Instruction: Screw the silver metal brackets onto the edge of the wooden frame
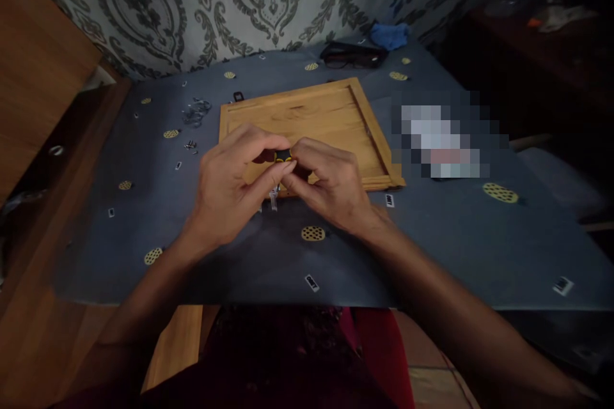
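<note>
My left hand (235, 182) and my right hand (329, 182) meet over the near edge of a wooden tray (330, 115). Both pinch one small black object with yellow marks (283, 155) between their fingertips. A thin shiny metal piece (274, 197) shows just below the hands; whether it hangs from the object or lies on the cloth I cannot tell. The tray lies flat on a dark blue-grey cloth (455, 236) with yellow dotted patches.
A heap of small metal parts (196, 112) lies left of the tray. Black glasses (352, 54) and a blue cloth (389, 34) sit at the back. A blurred patch lies right of the tray. The cloth's front edge runs just before my lap.
</note>
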